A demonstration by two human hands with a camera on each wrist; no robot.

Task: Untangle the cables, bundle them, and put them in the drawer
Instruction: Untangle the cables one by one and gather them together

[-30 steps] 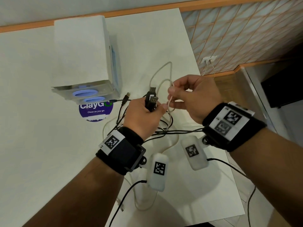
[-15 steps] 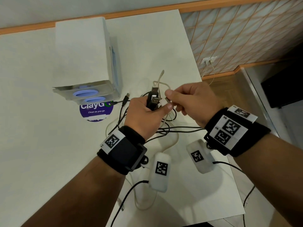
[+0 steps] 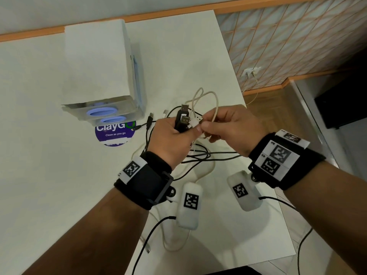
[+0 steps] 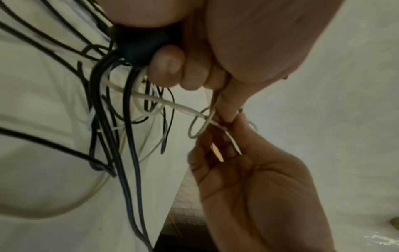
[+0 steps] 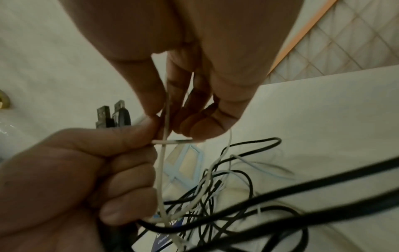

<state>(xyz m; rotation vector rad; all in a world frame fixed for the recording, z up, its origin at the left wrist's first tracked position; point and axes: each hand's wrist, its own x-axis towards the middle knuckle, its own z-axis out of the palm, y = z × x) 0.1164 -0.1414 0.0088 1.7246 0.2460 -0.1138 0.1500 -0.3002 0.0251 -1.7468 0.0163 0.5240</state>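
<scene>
Right hand brought in against left hand, fingertips now met at white plug beside black plugs. White cable loop beyond right hand, tall and open 1.0 s ago, collapsed to small knot, now reopened and crossed over itself.

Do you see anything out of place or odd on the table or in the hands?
Nothing looks damaged or spilled. The only disorder is the cables: black and white ones lie crossed in a tangle on the table under the hands. The left hand grips black plugs; the right hand pinches a white cable.
</scene>
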